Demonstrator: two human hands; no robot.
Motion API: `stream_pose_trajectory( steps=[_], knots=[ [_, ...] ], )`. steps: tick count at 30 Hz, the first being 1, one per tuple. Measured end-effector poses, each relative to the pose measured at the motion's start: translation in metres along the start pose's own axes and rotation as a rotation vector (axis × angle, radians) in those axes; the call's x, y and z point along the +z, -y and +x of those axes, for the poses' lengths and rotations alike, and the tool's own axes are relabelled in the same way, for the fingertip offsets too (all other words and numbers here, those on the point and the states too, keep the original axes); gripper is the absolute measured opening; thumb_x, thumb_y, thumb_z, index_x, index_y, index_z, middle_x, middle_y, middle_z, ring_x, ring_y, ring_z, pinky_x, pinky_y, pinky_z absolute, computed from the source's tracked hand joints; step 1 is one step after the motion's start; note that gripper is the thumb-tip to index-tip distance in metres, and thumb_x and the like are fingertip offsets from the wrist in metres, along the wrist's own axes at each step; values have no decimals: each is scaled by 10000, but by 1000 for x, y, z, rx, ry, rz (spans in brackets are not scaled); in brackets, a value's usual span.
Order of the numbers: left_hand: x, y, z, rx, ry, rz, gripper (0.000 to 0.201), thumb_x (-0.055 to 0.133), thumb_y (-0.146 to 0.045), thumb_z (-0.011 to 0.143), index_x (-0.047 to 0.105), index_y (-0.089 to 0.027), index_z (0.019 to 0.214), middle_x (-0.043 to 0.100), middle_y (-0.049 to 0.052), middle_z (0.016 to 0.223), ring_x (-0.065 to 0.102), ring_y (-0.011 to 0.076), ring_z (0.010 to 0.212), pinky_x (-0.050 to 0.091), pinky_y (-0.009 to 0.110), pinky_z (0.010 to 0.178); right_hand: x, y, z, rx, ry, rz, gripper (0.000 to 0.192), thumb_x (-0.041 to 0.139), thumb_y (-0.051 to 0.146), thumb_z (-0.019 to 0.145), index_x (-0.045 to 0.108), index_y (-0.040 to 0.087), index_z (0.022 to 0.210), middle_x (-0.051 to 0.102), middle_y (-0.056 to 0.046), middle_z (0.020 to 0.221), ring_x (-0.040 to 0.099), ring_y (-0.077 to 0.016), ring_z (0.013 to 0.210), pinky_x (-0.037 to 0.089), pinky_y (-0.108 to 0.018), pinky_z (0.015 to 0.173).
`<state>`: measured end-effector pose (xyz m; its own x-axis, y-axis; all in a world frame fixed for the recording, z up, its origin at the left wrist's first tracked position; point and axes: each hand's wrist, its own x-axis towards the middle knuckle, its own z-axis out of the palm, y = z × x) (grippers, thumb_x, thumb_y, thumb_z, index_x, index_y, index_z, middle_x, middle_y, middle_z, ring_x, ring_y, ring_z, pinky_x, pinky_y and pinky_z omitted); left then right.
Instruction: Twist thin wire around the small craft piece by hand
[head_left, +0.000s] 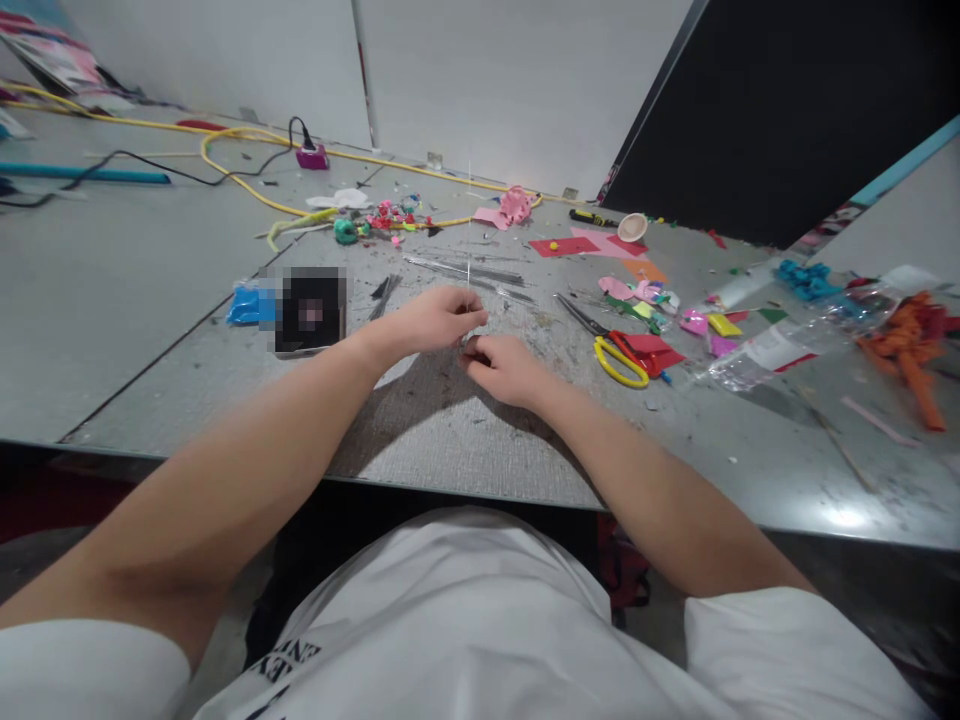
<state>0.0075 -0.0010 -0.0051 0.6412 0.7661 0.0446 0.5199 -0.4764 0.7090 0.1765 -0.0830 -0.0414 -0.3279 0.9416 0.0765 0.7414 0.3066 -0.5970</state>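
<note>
A thin, straight, silvery wire (469,262) stands almost upright above the worktable, its lower end lost among my fingers. My left hand (446,316) pinches it between thumb and fingertips. Just below and to the right, my right hand (504,368) is closed, fingers curled inward close to the left fingertips. What it grips is hidden. Beyond both hands lies a loose bunch of similar thin wires (491,275). Scissors with yellow and red handles (621,364) rest to the right of my right hand.
A dark, pixelated flat object (311,312) and a blue packet (247,305) lie left. A clear plastic bottle (795,345) and orange balloon-like pieces (911,350) are at right. Colourful scraps (397,218) and a yellow cable (247,132) lie toward the back wall.
</note>
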Motion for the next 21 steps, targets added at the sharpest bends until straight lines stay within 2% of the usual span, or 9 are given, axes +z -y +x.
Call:
stream_pose_trajectory(
  steps=[4, 12, 21],
  knots=[
    [1, 2, 1, 23, 8, -19, 200, 623, -380, 970, 678, -220, 863, 667, 24, 710, 597, 184, 671, 409, 340, 646, 0, 1, 0, -3, 3, -8, 244, 556, 272, 995, 549, 217, 757, 620, -28, 758, 524, -181, 733, 346, -328, 711],
    [-2, -6, -1, 76, -51, 16, 210, 624, -361, 966, 672, -206, 832, 665, 17, 764, 567, 169, 703, 402, 340, 678, -1, 2, 0, 22, 13, 11, 230, 553, 299, 998, 589, 203, 792, 613, -27, 753, 515, -179, 738, 342, -331, 713],
    [0, -4, 0, 53, -10, 4, 198, 632, -374, 948, 688, -208, 855, 673, 23, 767, 563, 168, 694, 394, 328, 648, -3, 6, -1, 24, 26, -17, 261, 544, 265, 994, 501, 222, 741, 592, -22, 743, 503, -177, 734, 333, -336, 720]
  ],
)
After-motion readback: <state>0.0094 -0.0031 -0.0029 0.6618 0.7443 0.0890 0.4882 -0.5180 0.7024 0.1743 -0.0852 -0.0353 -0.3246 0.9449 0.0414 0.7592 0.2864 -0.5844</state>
